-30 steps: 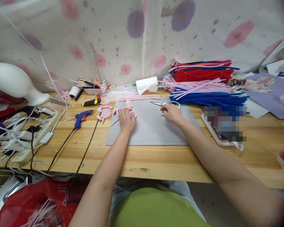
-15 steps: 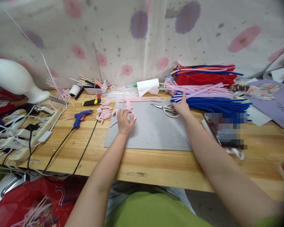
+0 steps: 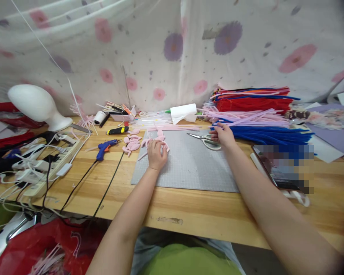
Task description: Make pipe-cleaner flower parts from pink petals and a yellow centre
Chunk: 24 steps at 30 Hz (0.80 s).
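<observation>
On the grey cutting mat (image 3: 189, 172), my left hand (image 3: 157, 153) curls its fingers over a pink fuzzy pipe-cleaner shape (image 3: 160, 133), whose loops show beyond the knuckles. My right hand (image 3: 224, 135) is at the mat's far right, fingertips bunched together beside the ends of the blue pipe cleaners (image 3: 269, 135). What those fingertips hold is too small to make out. Just below them lie scissors (image 3: 208, 142) with pale handles, blades pointing left. Several finished-looking pink looped pieces (image 3: 132, 145) lie left of the mat.
A blue glue gun (image 3: 105, 148) and a yellow-black cutter (image 3: 117, 130) lie to the left, near a cable-crowded power strip (image 3: 55, 164). Red pipe cleaners (image 3: 252, 104) are stacked behind the pink ones. A phone (image 3: 278, 168) lies right. A white foam head (image 3: 37, 103) stands back left.
The view has tilted up and swung slightly left, so everything sits lower and further right. My right hand has drawn back a little from the pipe-cleaner bundles; my left stays on the pink shape.
</observation>
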Tool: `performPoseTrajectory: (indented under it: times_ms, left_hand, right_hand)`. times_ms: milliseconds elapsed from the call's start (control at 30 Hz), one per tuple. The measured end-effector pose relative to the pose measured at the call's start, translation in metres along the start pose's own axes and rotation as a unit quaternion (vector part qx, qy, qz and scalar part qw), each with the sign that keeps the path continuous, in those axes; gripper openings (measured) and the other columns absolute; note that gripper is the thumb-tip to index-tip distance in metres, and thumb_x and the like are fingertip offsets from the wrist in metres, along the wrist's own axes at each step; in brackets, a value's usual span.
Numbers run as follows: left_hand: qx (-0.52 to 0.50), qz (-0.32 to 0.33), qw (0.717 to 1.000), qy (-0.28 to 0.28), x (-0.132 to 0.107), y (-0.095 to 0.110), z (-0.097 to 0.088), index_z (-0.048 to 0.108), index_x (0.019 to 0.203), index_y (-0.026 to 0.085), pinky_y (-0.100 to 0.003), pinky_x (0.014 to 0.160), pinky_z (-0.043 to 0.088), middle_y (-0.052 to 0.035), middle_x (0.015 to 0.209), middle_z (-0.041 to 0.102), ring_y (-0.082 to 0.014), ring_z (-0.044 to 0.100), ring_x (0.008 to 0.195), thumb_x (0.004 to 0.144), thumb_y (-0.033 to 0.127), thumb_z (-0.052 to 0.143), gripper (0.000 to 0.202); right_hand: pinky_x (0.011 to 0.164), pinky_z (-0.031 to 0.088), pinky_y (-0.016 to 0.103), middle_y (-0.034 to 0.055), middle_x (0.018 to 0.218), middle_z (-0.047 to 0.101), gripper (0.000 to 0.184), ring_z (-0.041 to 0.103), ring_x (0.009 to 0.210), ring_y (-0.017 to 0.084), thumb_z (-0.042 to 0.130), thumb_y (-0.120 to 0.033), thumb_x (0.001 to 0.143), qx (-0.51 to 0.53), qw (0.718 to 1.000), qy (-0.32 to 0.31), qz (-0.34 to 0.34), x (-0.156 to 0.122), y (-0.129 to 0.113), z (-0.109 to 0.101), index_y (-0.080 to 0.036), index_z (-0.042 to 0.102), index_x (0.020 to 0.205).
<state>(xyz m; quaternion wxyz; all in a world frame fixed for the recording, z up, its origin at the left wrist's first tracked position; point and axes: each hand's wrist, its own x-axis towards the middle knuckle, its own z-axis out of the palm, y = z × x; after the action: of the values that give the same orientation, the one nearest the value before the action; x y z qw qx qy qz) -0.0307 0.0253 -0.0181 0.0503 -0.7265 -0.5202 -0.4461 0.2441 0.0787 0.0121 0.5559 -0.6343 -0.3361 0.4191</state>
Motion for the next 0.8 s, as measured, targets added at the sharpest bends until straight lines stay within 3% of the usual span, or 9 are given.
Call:
performPoseTrajectory:
  times_ms: [133,200,267,367,433,533,600,700,800]
  left_hand:
    - [-0.034,-0.036,0.998,0.029,0.008,0.005,0.002,0.053,0.086,0.02,-0.037,0.092,0.035,-0.0072,0.091,0.058,-0.019,0.051,0.094,0.081,0.021,0.041,0.013]
    - [-0.054,-0.065,0.995,0.046,0.015,0.008,0.004,0.052,0.09,0.019,-0.035,0.088,0.036,-0.0075,0.093,0.058,-0.0186,0.05,0.095,0.082,0.023,0.04,0.015]
    - [-0.067,-0.081,0.993,0.049,0.024,0.008,0.006,0.052,0.094,0.019,-0.034,0.087,0.037,-0.0076,0.096,0.058,-0.0186,0.05,0.096,0.083,0.025,0.041,0.017]
    - [-0.065,-0.084,0.994,0.018,0.031,0.002,0.01,0.053,0.095,0.019,-0.035,0.088,0.037,-0.0078,0.098,0.058,-0.0198,0.05,0.097,0.08,0.024,0.045,0.018]
    - [-0.05,-0.079,0.995,-0.022,0.031,-0.003,0.013,0.054,0.095,0.019,-0.038,0.088,0.038,-0.0085,0.1,0.059,-0.0214,0.051,0.098,0.077,0.021,0.049,0.019]
    - [-0.036,-0.054,0.994,-0.09,0.026,-0.009,0.016,0.056,0.093,0.02,-0.045,0.097,0.031,-0.0076,0.103,0.06,-0.0226,0.052,0.101,0.075,0.019,0.051,0.019]
    - [-0.041,-0.044,0.992,-0.115,0.025,-0.008,0.015,0.058,0.091,0.021,-0.048,0.101,0.025,-0.0062,0.102,0.062,-0.0221,0.053,0.101,0.076,0.019,0.051,0.017]
    - [-0.056,-0.055,0.99,-0.12,0.033,-0.006,0.009,0.059,0.092,0.019,-0.044,0.099,0.03,-0.0064,0.102,0.062,-0.0206,0.053,0.1,0.078,0.02,0.049,0.017]
    - [-0.07,-0.07,0.988,-0.122,0.05,-0.005,0.002,0.059,0.095,0.017,-0.037,0.094,0.037,-0.0071,0.103,0.061,-0.019,0.052,0.102,0.078,0.019,0.047,0.021]
  right_hand:
    - [0.037,0.032,0.016,-0.0049,0.048,0.046,0.027,0.037,0.037,0.005,0.054,-0.03,0.072,0.016,0.989,-0.139,-0.038,-0.019,-0.012,-0.005,-0.015,0.061,0.093]
    - [0.04,0.033,0.017,-0.0044,0.049,0.046,0.026,0.038,0.04,0.005,0.057,-0.031,0.071,0.0,0.982,-0.177,-0.07,-0.021,-0.019,-0.009,-0.015,0.063,0.089]
    - [0.047,0.039,0.02,-0.0022,0.055,0.051,0.024,0.044,0.046,0.006,0.056,-0.029,0.071,-0.049,0.984,-0.138,-0.098,-0.014,-0.023,-0.015,-0.015,0.064,0.089]
    - [0.06,0.047,0.026,0.0021,0.07,0.061,0.025,0.054,0.059,0.011,0.05,-0.023,0.073,-0.183,0.972,-0.007,-0.146,0.009,-0.024,-0.03,-0.016,0.064,0.093]
    - [0.072,0.047,0.032,0.0056,0.086,0.065,0.03,0.058,0.076,0.016,0.052,-0.019,0.07,-0.319,0.925,0.034,-0.205,0.025,-0.021,-0.038,-0.017,0.064,0.097]
    - [0.085,0.043,0.035,0.0084,0.105,0.063,0.041,0.056,0.097,0.022,0.056,-0.018,0.064,-0.482,0.835,-0.005,-0.265,0.036,-0.014,-0.042,-0.018,0.063,0.104]
    - [0.085,0.043,0.036,0.0077,0.106,0.064,0.042,0.057,0.098,0.023,0.055,-0.021,0.065,-0.54,0.803,-0.027,-0.252,0.035,-0.013,-0.037,-0.02,0.063,0.107]
    - [0.082,0.044,0.038,0.0068,0.1,0.066,0.037,0.059,0.095,0.025,0.051,-0.029,0.07,-0.556,0.797,0.009,-0.234,0.031,-0.021,-0.028,-0.022,0.065,0.104]
    - [0.085,0.043,0.039,0.0086,0.101,0.066,0.036,0.057,0.098,0.026,0.048,-0.029,0.072,-0.535,0.798,0.048,-0.273,0.039,-0.035,-0.022,-0.02,0.066,0.103]
